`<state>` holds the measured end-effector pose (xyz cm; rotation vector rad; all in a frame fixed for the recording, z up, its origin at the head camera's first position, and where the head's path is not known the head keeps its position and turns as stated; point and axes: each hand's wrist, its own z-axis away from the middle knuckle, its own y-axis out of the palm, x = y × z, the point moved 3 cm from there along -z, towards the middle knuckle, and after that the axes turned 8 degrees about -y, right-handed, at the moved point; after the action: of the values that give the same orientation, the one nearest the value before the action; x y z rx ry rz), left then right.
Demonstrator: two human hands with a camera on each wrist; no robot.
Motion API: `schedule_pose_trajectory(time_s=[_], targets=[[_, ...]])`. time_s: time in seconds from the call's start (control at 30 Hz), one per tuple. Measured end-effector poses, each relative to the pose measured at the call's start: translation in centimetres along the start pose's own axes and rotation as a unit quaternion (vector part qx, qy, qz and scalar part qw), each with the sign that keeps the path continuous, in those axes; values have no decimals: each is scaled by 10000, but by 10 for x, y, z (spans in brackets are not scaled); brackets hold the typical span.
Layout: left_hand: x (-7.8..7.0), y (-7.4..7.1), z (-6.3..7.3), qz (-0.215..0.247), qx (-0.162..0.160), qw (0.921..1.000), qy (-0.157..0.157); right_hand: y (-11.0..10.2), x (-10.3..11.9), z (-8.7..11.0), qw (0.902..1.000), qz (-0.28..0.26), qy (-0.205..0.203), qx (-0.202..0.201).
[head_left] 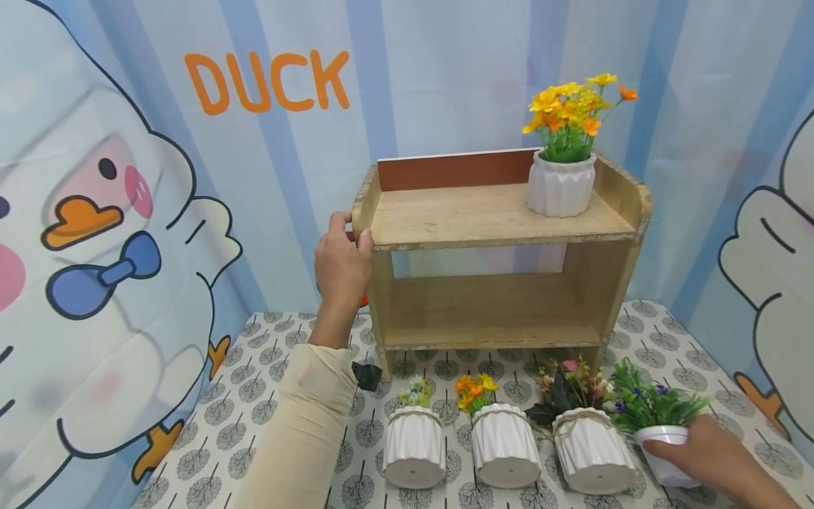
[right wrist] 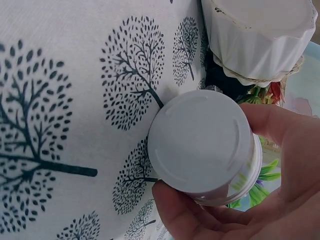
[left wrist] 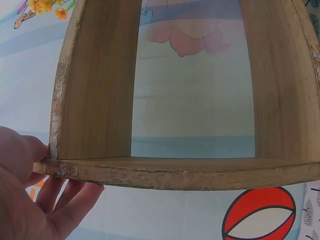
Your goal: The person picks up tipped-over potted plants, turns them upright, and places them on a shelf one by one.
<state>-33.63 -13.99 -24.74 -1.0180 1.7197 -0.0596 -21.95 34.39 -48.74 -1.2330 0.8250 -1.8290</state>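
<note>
My left hand grips the upper left side of a two-tier wooden shelf, thumb on one face and fingers round the other in the left wrist view. At the table's right front, my right hand holds a small white pot with green leaves and purple flowers. This pot is tilted, its flat base facing the right wrist camera. Beside it lies a fluted white pot with pink flowers and dark leaves. A white pot of yellow and orange flowers stands upright on the shelf's top right.
Two more fluted white pots lie tipped, one with orange flowers, the other with pale flowers. A tree-patterned cloth covers the table. Behind the shelf hangs a striped duck curtain.
</note>
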Motion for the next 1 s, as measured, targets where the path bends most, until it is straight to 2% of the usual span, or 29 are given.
schedule_pose_trajectory(time_s=[0.3, 0.57, 1.0], targets=[[0, 1, 0, 80, 22, 10000, 8, -3, 4, 10, 9997, 189, 149, 14], [1, 1, -1, 42, 11, 10000, -20, -4, 1, 9, 9995, 217, 184, -109], [1, 2, -1, 28, -32, 10000, -9, -9, 3, 13, 9995, 70, -63, -300]])
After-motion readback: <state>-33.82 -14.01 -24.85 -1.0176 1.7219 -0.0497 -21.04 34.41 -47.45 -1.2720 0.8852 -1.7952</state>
